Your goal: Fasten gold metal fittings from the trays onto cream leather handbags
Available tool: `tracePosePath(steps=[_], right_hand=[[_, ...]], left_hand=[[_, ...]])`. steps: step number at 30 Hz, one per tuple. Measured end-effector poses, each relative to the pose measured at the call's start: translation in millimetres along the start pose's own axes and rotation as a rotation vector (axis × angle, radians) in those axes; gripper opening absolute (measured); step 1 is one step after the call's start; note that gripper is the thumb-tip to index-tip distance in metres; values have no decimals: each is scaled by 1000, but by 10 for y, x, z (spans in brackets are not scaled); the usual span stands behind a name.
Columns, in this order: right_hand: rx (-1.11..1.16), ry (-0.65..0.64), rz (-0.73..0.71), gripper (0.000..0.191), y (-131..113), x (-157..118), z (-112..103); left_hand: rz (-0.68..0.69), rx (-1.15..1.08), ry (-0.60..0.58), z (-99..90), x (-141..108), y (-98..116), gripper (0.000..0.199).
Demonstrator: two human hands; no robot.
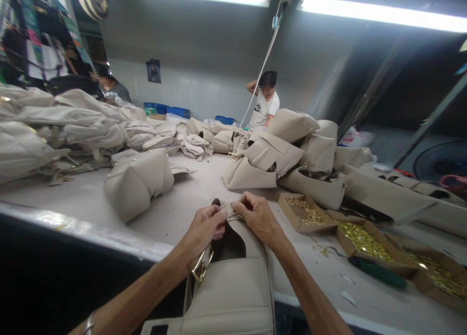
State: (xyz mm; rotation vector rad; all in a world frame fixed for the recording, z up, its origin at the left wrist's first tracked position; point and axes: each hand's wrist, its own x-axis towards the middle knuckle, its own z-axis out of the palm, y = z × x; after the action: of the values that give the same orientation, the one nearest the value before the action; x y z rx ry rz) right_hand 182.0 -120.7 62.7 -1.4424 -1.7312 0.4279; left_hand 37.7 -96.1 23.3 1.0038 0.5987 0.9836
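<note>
L hand (206, 228) and R hand (255, 217) are both closed on a narrow beige strap tab (229, 209), fingers pinched together on it, hands almost touching. Tab sits at top of a beige handbag (229, 296), which is held up just in front of the metal-trimmed table edge (80, 230), its lower end cut off by the frame. Gold buckle (201, 265) hangs right under L hand, w/ dark bag opening (229, 245) beside it. Watch the pinch: if either hand slips, the tab could twist or tear, or the bag could drop below the table edge. A swinging buckle could scratch the bag's face. Cardboard tray of gold fittings (305, 212) is near R hand; a wide R elbow move could knock it & spill more onto the loose gold bits (323, 251) on the table. Green-handled tool (377, 271) by the next tray (365, 240) could get bumped too, so keep R arm tight.
</note>
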Motion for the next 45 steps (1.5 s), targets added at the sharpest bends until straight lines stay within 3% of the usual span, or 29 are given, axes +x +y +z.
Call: tracePosePath(steps=[4,11,14,22,31,37,40,43,45], right_hand=[[-19,-156,-110,19,10,55,-213],[-647,-329,-237,17,-191,136,-250],[-788,-352,-220,20,-237,159,-205],[-848,-216,-86,28,-184,61,-54],[-759,-250,-42,30,-346,77,-104],[-584,-142,-128,22,-606,-31,-393],[-518,-229,-236,9,-770,-251,-375],[-517,-261,-268,27,-857,-412,-245],[-443,-204,-173,47,-833,-416,-171]], left_hand=[[-20,11,-40,-24,30,40,55],[-25,36,-85,-31,60,44,54],[-16,53,-68,-23,56,44,57],[43,104,47,52,-22,2,55],[52,183,38,10,-105,-10,49],[31,295,-113,-128,169,200,53],[47,411,-250,-117,437,462,42],[76,549,-408,44,687,743,33],[94,653,-498,219,813,899,33]])
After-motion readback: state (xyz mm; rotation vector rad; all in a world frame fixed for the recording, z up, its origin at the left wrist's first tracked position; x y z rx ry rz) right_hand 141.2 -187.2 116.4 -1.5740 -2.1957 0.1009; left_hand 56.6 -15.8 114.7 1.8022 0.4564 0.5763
